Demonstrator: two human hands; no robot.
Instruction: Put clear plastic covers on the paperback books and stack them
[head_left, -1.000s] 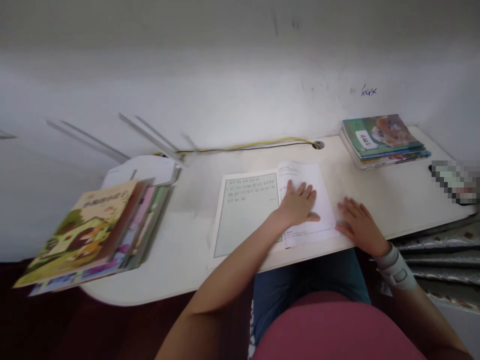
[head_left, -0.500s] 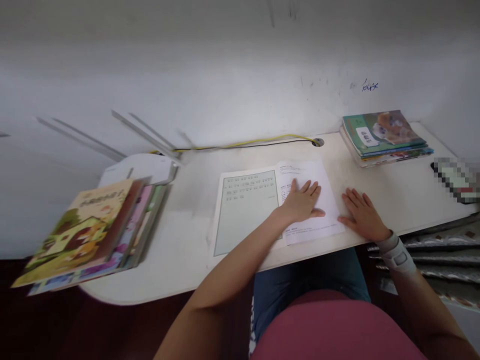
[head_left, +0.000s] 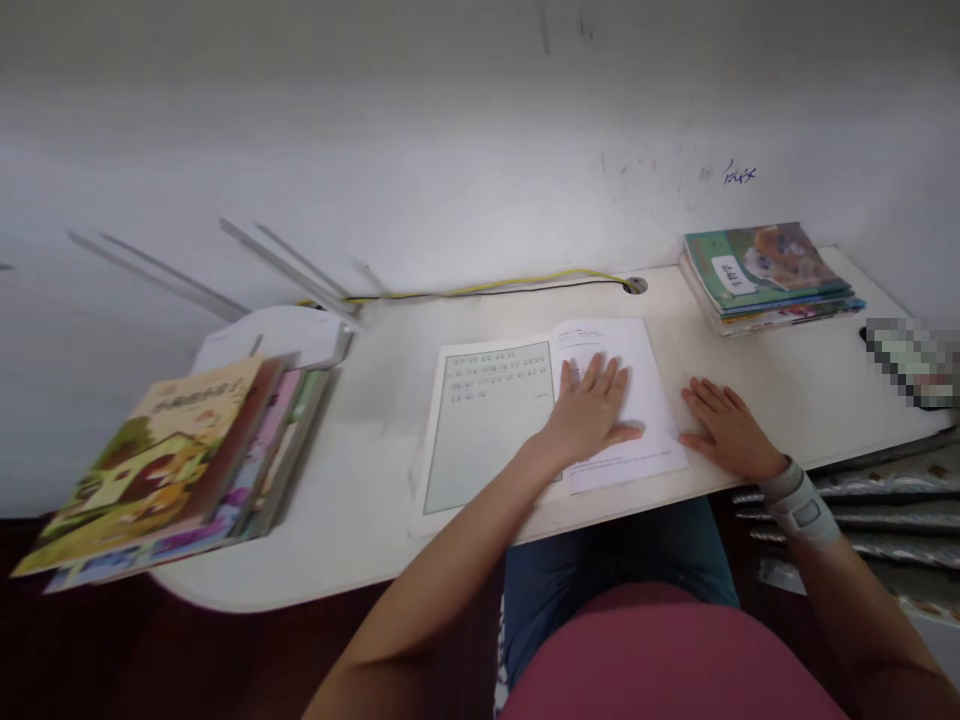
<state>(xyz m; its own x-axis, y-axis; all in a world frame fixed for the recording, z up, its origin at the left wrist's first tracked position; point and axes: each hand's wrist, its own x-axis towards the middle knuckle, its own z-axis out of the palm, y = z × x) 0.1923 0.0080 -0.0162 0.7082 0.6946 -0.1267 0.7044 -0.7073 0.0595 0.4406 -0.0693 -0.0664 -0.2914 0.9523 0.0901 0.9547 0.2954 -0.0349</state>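
An open booklet (head_left: pixel 487 440) lies flat on the white desk, its left page pale green inside a dark border and its right page white with small print. My left hand (head_left: pixel 589 415) rests palm down on the right page near the fold, fingers spread, covering part of the text. Just beyond the booklet's right edge, my right hand (head_left: pixel 727 430) lies palm down on the desk (head_left: pixel 795 400) with its fingers stretched out. It holds nothing. A pale band is around the right wrist.
A stack of picture books (head_left: pixel 142 460) overhangs the desk's left end, in front of a white router (head_left: pixel 277 335) with antennas. More books (head_left: pixel 765 265) are piled at the back right, near a phone (head_left: pixel 911 365). A yellow cable (head_left: pixel 480 288) runs along the wall to a desk hole.
My left hand has slid slightly left across the right page, towards the fold. My right hand has stayed in nearly the same place.
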